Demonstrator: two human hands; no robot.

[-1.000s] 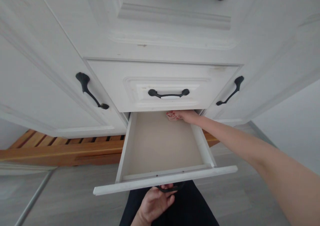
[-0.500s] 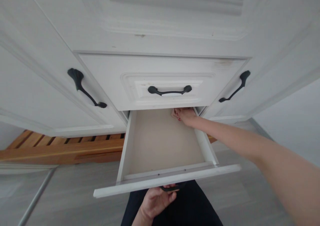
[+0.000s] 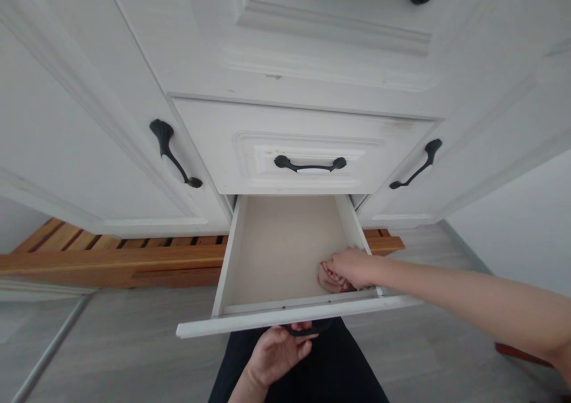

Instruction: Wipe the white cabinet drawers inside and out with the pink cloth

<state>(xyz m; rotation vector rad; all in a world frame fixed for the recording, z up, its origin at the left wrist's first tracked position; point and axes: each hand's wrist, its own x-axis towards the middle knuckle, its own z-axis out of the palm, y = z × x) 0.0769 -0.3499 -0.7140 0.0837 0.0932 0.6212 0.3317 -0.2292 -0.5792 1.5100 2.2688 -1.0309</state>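
The lowest drawer point(image 3: 285, 248) of a white cabinet is pulled out, its light bottom bare. Below its front panel, my left hand point(image 3: 281, 352) has its fingers hooked round the drawer's dark handle point(image 3: 307, 331), palm up. Inside, at the front right corner, my right hand point(image 3: 352, 268) is closed on a crumpled pinkish cloth point(image 3: 329, 279) that touches the drawer bottom. The fingertips of this hand are partly hidden by the cloth.
Above the open drawer is a closed drawer with a dark handle point(image 3: 310, 165). Cabinet doors with dark handles point(image 3: 173, 156) flank it. A slatted wooden platform point(image 3: 111, 260) lies under the cabinet. My dark-clothed legs point(image 3: 307, 367) are below the drawer front.
My right hand has moved with the cloth from the back right of the drawer to its front right corner. My left hand stays at the handle. The view has shifted slightly.
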